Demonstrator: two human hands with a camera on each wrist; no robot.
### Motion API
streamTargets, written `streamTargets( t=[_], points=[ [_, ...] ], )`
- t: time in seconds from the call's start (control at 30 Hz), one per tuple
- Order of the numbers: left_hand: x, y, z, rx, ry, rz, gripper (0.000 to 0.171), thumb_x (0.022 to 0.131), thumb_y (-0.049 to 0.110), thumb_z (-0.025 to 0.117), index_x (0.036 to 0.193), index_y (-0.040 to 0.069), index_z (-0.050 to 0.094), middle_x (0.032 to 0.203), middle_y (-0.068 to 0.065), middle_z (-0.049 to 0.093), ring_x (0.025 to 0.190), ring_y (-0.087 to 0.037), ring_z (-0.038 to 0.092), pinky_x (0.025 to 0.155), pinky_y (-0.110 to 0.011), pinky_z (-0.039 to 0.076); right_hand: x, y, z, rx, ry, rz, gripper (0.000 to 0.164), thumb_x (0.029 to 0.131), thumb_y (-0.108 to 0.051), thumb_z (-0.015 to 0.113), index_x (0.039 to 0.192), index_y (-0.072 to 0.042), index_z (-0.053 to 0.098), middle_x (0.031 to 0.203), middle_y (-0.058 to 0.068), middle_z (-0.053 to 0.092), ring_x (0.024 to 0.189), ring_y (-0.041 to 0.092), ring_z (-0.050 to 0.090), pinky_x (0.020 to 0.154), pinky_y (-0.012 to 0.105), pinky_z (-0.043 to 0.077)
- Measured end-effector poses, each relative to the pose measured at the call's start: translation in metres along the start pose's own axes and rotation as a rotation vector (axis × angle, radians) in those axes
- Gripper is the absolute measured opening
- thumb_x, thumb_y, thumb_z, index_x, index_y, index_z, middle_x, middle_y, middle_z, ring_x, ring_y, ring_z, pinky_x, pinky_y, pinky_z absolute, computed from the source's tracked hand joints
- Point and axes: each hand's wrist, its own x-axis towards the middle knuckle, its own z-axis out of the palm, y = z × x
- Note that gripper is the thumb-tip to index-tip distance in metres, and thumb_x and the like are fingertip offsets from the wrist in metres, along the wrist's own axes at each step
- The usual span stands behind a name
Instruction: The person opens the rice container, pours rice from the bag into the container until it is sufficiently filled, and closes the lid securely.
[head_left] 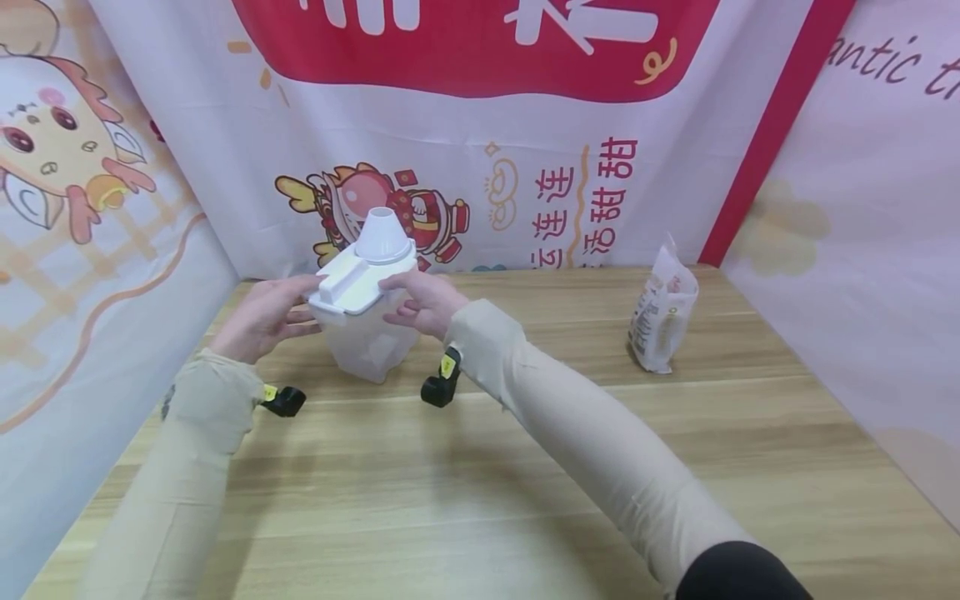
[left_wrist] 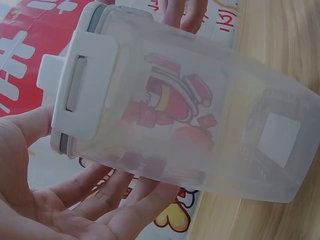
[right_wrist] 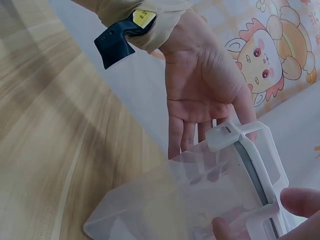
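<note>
A translucent plastic storage container (head_left: 367, 343) with a white lid (head_left: 365, 290) is at the back left of the wooden table. On its lid sits a white cone-shaped cap (head_left: 383, 237). My left hand (head_left: 264, 317) holds the container's left side, thumb at the lid's edge and fingers spread along the wall. From the right, my right hand (head_left: 429, 303) grips the lid's rim, other fingers bent by the side. A white clip (left_wrist: 87, 85) lies against the container's wall in the left wrist view. Through the clear walls no contents show.
An upright white printed bag (head_left: 663, 312) stands at the right on the wooden table (head_left: 480, 483). Printed cloth (head_left: 480, 183) hangs behind the table and along both sides. Each wrist carries a small black camera (head_left: 441, 379).
</note>
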Motion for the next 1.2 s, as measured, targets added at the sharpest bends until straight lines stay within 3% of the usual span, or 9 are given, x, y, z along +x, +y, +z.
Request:
streamTargets(
  t=[0.17,0.43,0.7,0.9,1.03,1.2],
  points=[
    [0.000,0.000,0.003,-0.038,-0.004,-0.014,0.080,0.091,0.038,0.071,0.151,0.002,0.032,0.138,-0.012,0.044,0.120,-0.028,0.051,0.103,-0.045,0.044,-0.001,-0.002,0.000,-0.022,0.029,-0.013,0.091,0.082,0.013,0.068,0.156,-0.009,0.021,0.157,0.023,0.022,0.141,0.040,0.026,0.098,0.047,0.048],
    [-0.002,-0.003,0.009,-0.050,-0.018,0.011,0.063,0.092,0.034,0.072,0.139,0.002,0.043,0.128,-0.010,0.050,0.104,-0.020,0.061,0.102,-0.044,0.045,-0.004,-0.006,-0.005,-0.081,0.066,-0.031,0.092,0.079,0.010,0.073,0.155,-0.007,0.024,0.152,0.020,0.034,0.137,0.037,0.036,0.101,0.044,0.046],
    [-0.004,-0.003,0.016,-0.002,0.001,0.002,0.081,0.091,0.041,0.071,0.151,0.003,0.033,0.140,-0.014,0.044,0.119,-0.028,0.053,0.101,-0.044,0.046,-0.002,-0.007,-0.010,-0.092,0.061,-0.040,0.088,0.079,0.011,0.072,0.154,-0.006,0.028,0.153,0.021,0.034,0.136,0.035,0.038,0.103,0.042,0.045],
    [-0.004,-0.005,0.023,-0.034,-0.005,0.023,0.079,0.089,0.039,0.073,0.148,0.000,0.036,0.132,-0.014,0.050,0.113,-0.026,0.057,0.100,-0.044,0.047,0.001,-0.008,-0.018,-0.116,0.063,-0.060,0.087,0.078,0.009,0.074,0.152,-0.005,0.031,0.151,0.025,0.035,0.135,0.035,0.040,0.103,0.040,0.045],
    [-0.004,-0.005,0.029,-0.039,-0.013,0.046,0.078,0.089,0.038,0.074,0.146,0.000,0.037,0.124,-0.011,0.056,0.106,-0.023,0.062,0.099,-0.045,0.047,0.000,-0.009,-0.024,-0.126,0.065,-0.079,0.093,0.078,0.007,0.073,0.155,-0.006,0.023,0.152,0.025,0.033,0.135,0.036,0.038,0.103,0.040,0.045],
    [-0.005,-0.006,0.038,-0.034,-0.005,0.051,0.079,0.089,0.041,0.073,0.148,0.001,0.038,0.135,-0.015,0.051,0.117,-0.030,0.056,0.099,-0.043,0.048,-0.001,-0.009,-0.031,-0.134,0.066,-0.110,0.088,0.079,0.005,0.073,0.154,-0.005,0.027,0.151,0.025,0.033,0.134,0.037,0.040,0.103,0.039,0.045]
  ],
)
